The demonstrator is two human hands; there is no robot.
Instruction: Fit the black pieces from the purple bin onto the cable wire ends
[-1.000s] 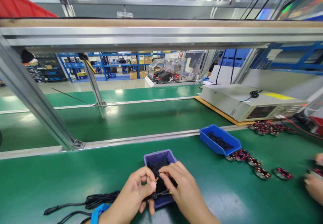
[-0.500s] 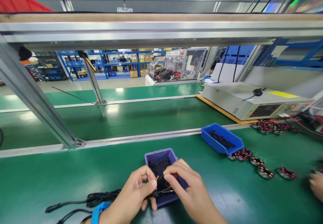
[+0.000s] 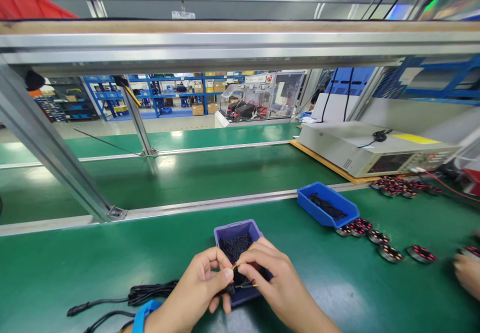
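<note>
In front of me, over a purple bin [image 3: 245, 300] full of small black tube-like pieces, both hands work close together. My left hand [image 3: 204, 283] is closed on the end of a black cable, its thin coloured wires [image 3: 249, 286] pointing right. Thumb and fingertips of my right hand [image 3: 275, 280] pinch at a red and yellow wire beside the left fingertips. Whether a small sleeve sits between those right fingers is hidden. A coiled black cable [image 3: 150, 294] with a plug end lies on the green bench, left of my wrist with its blue band.
A blue bin [image 3: 318, 213] of black pieces stands right of centre. Round copper-wound motor stators [image 3: 390, 253] lie beside it. Further back is a grey bench instrument [image 3: 375, 145]. Another person's hand [image 3: 468, 273] is at the right edge. A metal post [image 3: 56, 143] rises at left.
My right hand has shifted slightly left, bringing its fingertips onto the wire by my left fingers. The left hand keeps its grip. The view has turned a little.
</note>
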